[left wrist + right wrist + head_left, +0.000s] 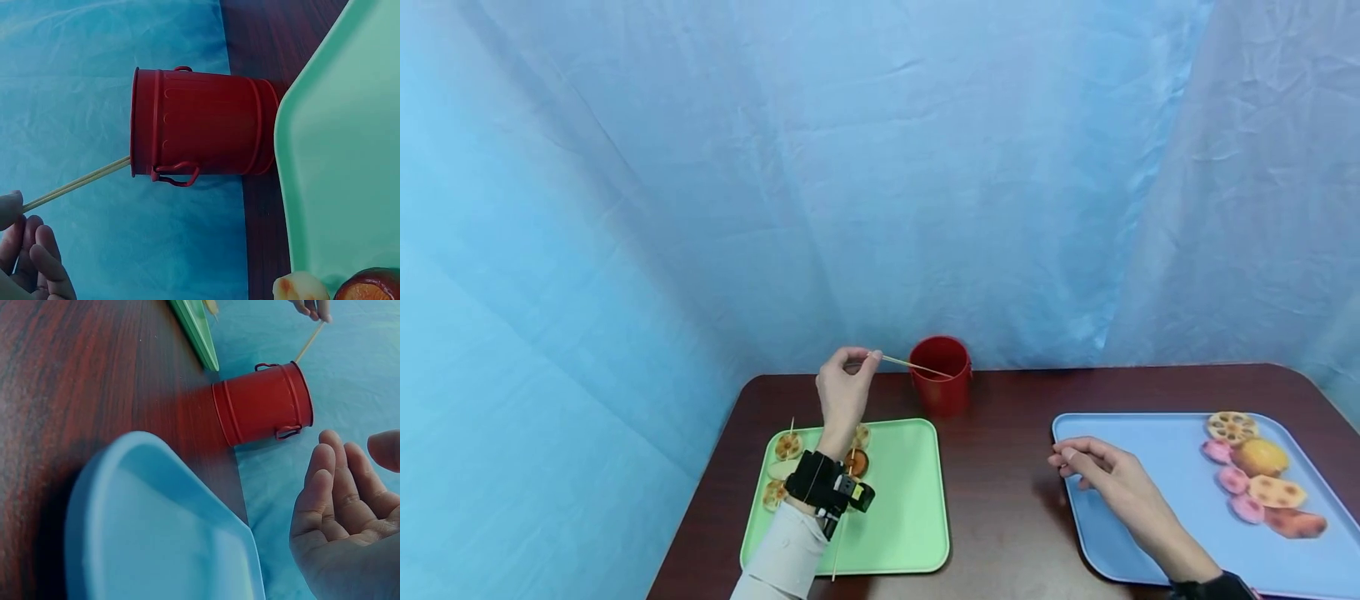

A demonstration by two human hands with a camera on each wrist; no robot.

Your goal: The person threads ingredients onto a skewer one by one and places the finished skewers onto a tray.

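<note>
My left hand (844, 396) pinches thin bamboo skewers (78, 183) between thumb and fingertips, above the far edge of the green tray. The skewers slant down to the right, their far ends inside the red bucket (946, 400). In the left wrist view, two skewers lie side by side, and the bucket wall hides their lower ends. My right hand (1112, 483) hovers over the left edge of the blue tray (1157, 533), fingers loosely bent with nothing in them. The right wrist view shows its palm and a thumb held apart from the fingers.
Skewered food pieces, including a lotus root slice (788, 446) and a round brown piece (856, 462), lie on the green tray (906, 508), partly behind my left arm. Along the blue tray's right side are another lotus slice (1232, 427), pink balls (1247, 508) and a yellow piece (1262, 457).
</note>
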